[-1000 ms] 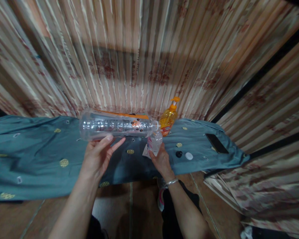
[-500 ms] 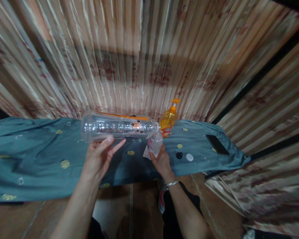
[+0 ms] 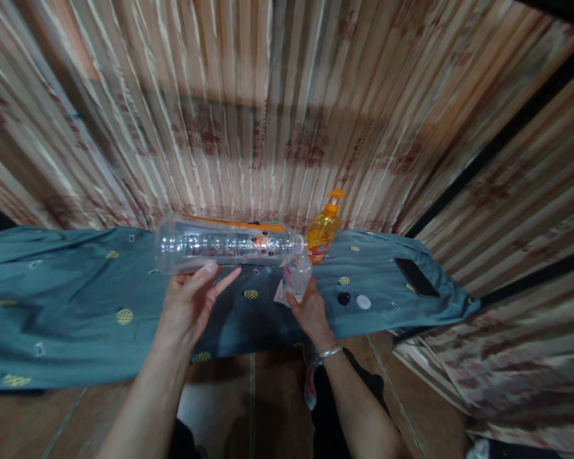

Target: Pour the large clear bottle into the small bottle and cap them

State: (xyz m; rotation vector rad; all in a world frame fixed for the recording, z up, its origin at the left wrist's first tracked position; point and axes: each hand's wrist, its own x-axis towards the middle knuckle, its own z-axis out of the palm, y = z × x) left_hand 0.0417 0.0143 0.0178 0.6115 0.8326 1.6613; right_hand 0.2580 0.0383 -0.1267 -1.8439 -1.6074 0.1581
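Note:
A large clear plastic bottle (image 3: 224, 245) with an orange-edged label lies almost level in the air, its neck toward the right. My left hand (image 3: 191, 299) supports it from below near its base, thumb and a finger along the underside. The big bottle's neck meets the mouth of a small clear plastic bottle (image 3: 297, 275), which my right hand (image 3: 312, 312) grips low down. The small bottle leans slightly to the right. Any liquid passing between the two cannot be made out. White paper or a similar flat piece (image 3: 281, 294) shows beside the small bottle.
Just behind the small bottle stands an orange pump bottle (image 3: 323, 233). On the teal cloth (image 3: 86, 287) to the right are a black cap (image 3: 344, 298), a white cap (image 3: 363, 301) and a dark phone (image 3: 416, 277). Striped curtains (image 3: 229, 127) hang behind.

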